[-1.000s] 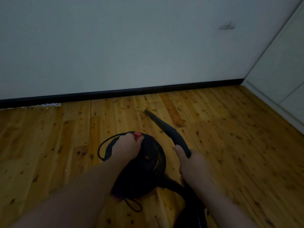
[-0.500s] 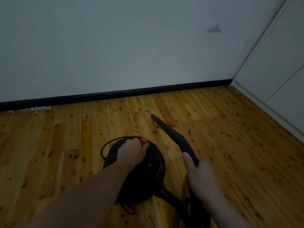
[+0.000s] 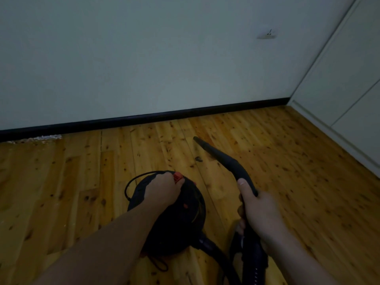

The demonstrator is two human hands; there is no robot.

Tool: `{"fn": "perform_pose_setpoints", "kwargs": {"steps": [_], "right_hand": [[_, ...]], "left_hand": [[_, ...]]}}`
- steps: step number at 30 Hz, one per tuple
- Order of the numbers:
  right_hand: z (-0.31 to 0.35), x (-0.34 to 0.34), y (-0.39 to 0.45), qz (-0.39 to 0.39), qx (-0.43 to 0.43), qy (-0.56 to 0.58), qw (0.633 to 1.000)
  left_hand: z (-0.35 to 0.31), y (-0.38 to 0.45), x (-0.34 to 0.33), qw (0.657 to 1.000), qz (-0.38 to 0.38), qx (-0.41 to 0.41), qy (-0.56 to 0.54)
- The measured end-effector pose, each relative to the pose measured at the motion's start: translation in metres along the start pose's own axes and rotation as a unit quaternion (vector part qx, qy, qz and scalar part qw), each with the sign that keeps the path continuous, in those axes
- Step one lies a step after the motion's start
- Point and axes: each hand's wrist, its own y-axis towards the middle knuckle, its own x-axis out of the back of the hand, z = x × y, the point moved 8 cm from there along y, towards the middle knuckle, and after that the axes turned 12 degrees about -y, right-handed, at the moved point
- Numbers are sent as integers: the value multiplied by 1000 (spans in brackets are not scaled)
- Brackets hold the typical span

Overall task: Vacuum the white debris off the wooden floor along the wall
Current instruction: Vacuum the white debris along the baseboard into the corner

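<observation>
A round black vacuum body [image 3: 181, 221] hangs or sits low over the wooden floor [image 3: 287, 171]. My left hand [image 3: 162, 190] grips its top handle beside a red switch [image 3: 178, 177]. My right hand [image 3: 257, 212] holds the black nozzle tube [image 3: 224, 161], thumb along its top. The nozzle tip points away toward the wall and hovers near the boards, well short of the baseboard. White debris [image 3: 41, 138] lies in a strip against the black baseboard [image 3: 185, 112] at the far left. The hose [image 3: 213, 249] loops from the body toward my right hand.
A pale wall [image 3: 164, 58] fills the upper view, with a socket plate [image 3: 266, 34] high on the right. White cabinet panels [image 3: 349, 89] close off the right side and meet the wall in a corner. A thin black cord [image 3: 128, 186] curls by the vacuum body.
The view has swung left, so the corner and socket sit further left. The nozzle has shifted right and stays off the debris. Both hands keep the same grip.
</observation>
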Motion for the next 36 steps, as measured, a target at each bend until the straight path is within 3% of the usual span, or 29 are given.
{"fn": "perform_pose_setpoints", "kwargs": {"steps": [7, 16, 28, 36], "right_hand": [[23, -5, 2, 37, 4, -1, 999], [75, -49, 4, 118, 81, -90, 986], [138, -99, -33, 264, 192, -185, 927], [191, -112, -55, 229, 249, -256, 906]], "left_hand": [[0, 11, 7, 1000, 10, -1, -24], [23, 2, 36, 999, -2, 30, -34], [91, -83, 76, 979, -73, 122, -145], [137, -121, 85, 960, -98, 183, -186]]}}
